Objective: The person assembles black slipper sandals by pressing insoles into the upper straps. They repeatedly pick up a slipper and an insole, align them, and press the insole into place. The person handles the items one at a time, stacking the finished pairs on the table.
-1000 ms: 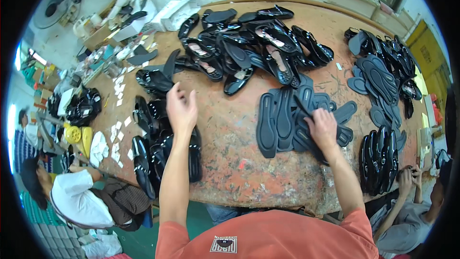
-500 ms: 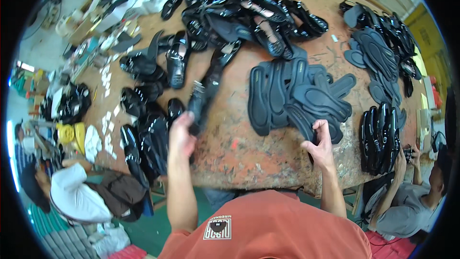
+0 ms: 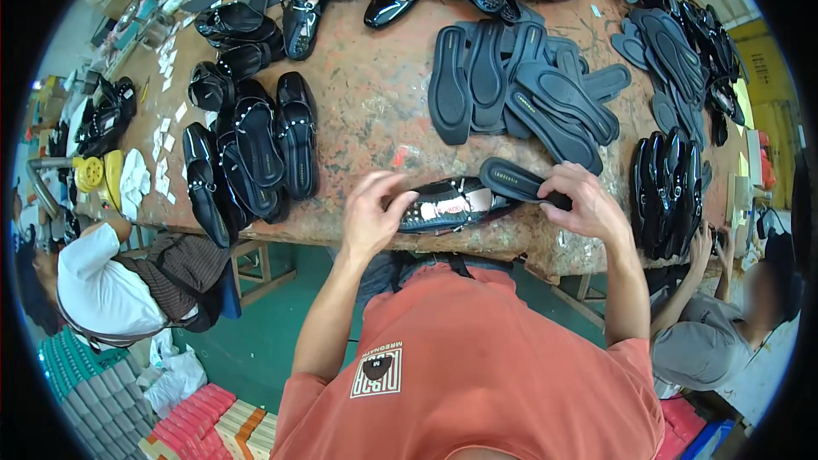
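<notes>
A black patent shoe [image 3: 441, 209] lies near the table's front edge, its toe to the right and a pale patch showing in its opening. My left hand [image 3: 372, 211] grips the shoe's left end between thumb and fingers. Pinched in my right hand [image 3: 584, 202] is a dark grey insole [image 3: 509, 180], its free end reaching over the right part of the shoe. Beyond the right hand lies a spread-out heap of similar insoles [image 3: 490, 77]. Left of my left hand sit several black shoes, one of them a shoe with an insole inside [image 3: 297, 140].
More black shoes [image 3: 392, 4] are piled at the far side. At right are another insole stack [image 3: 669, 47] and a row of shoes [image 3: 669, 196]. One person [image 3: 141, 277] sits at left; another person [image 3: 707, 332] works at right. White paper slips [image 3: 162, 140] dot the left side.
My left hand has brought a shoe from the left to the front edge. The right hand has taken an insole off the heap and drawn it over the shoe. The view has tilted down.
</notes>
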The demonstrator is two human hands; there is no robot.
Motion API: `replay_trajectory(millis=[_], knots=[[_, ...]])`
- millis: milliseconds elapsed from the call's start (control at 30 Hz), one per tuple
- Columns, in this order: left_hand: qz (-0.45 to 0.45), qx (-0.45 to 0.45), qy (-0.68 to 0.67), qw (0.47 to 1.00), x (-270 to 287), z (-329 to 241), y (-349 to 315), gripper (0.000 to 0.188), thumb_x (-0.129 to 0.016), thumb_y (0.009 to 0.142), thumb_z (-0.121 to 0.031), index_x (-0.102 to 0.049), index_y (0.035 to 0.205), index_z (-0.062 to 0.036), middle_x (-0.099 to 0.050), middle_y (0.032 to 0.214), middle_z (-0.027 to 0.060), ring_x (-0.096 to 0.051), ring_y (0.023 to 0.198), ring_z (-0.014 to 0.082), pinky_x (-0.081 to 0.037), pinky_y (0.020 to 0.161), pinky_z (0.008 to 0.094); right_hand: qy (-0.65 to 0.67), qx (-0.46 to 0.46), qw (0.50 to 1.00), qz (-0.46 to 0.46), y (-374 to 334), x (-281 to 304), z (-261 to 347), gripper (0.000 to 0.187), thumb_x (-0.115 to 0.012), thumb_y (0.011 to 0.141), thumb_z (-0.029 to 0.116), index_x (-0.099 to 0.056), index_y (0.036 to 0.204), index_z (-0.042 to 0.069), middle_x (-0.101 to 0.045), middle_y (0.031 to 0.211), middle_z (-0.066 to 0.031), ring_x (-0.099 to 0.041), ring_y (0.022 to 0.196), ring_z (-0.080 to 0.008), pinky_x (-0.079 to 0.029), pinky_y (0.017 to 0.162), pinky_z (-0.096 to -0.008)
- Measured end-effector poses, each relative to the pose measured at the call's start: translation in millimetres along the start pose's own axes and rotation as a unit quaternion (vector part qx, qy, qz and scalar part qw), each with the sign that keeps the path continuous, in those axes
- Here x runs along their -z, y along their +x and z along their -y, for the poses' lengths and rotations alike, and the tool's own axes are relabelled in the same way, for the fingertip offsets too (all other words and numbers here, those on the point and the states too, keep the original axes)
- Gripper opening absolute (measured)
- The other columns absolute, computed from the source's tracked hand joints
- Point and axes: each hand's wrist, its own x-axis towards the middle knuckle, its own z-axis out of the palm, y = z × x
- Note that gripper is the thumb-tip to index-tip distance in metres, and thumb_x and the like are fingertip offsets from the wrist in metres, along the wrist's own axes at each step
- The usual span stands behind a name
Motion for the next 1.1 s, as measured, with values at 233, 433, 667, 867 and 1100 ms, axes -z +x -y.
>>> replay_trajectory(millis=[233, 433, 667, 867, 1100], knots=[[0.005, 0.253, -0.197, 0.947, 8, 21, -62, 0.036, -0.072, 0.103, -0.001, -0.068, 0.138, 0.0070, -0.067, 0.116, 0.0057, -0.073, 0.095, 0.0133, -0.064, 0.086, 0.0260, -0.058, 0.176, 0.977, 0.102, 49, -35, 31, 0.037, -0.077, 0.082, 0.012, -0.081, 0.119, 0.012, -0.072, 0.111, -0.0083, -0.066, 0.110, -0.0314, -0.053, 0.098, -0.0453], [0.007, 0.219, -0.195, 0.956, 6, 18, -64, 0.037, -0.065, 0.104, 0.005, -0.067, 0.141, 0.0057, -0.063, 0.126, 0.0088, -0.072, 0.099, 0.0137, -0.063, 0.090, 0.0268, 0.030, 0.186, 0.974, 0.125, 67, -75, 27, 0.041, -0.075, 0.084, 0.011, -0.080, 0.125, 0.012, -0.073, 0.124, -0.0117, -0.066, 0.116, -0.0337, -0.051, 0.104, -0.0475], [0.006, 0.227, -0.184, 0.956, 6, 17, -66, 0.037, -0.063, 0.105, 0.005, -0.067, 0.141, 0.0057, -0.063, 0.127, 0.0092, -0.072, 0.099, 0.0143, -0.061, 0.087, 0.0263, 0.100, 0.173, 0.972, 0.121, 65, -73, 20, 0.037, -0.076, 0.086, 0.008, -0.080, 0.123, 0.010, -0.075, 0.117, -0.0119, -0.067, 0.110, -0.0324, -0.048, 0.099, -0.0455], [-0.003, 0.211, -0.192, 0.959, 4, 23, -65, 0.034, -0.063, 0.103, 0.006, -0.069, 0.137, 0.0072, -0.064, 0.123, 0.0119, -0.073, 0.093, 0.0156, -0.065, 0.087, 0.0288, 0.071, 0.178, 0.976, 0.103, 69, -90, 30, 0.038, -0.077, 0.086, 0.009, -0.080, 0.124, 0.010, -0.075, 0.117, -0.0110, -0.067, 0.111, -0.0294, -0.045, 0.097, -0.0441], [-0.006, 0.222, -0.213, 0.952, 4, 21, -64, 0.035, -0.061, 0.104, 0.006, -0.069, 0.139, 0.0066, -0.063, 0.126, 0.0110, -0.073, 0.094, 0.0151, -0.065, 0.086, 0.0288, 0.029, 0.214, 0.972, 0.092, 72, -100, 37, 0.037, -0.077, 0.085, 0.009, -0.081, 0.122, 0.010, -0.074, 0.116, -0.0099, -0.067, 0.110, -0.0266, -0.043, 0.099, -0.0427]])
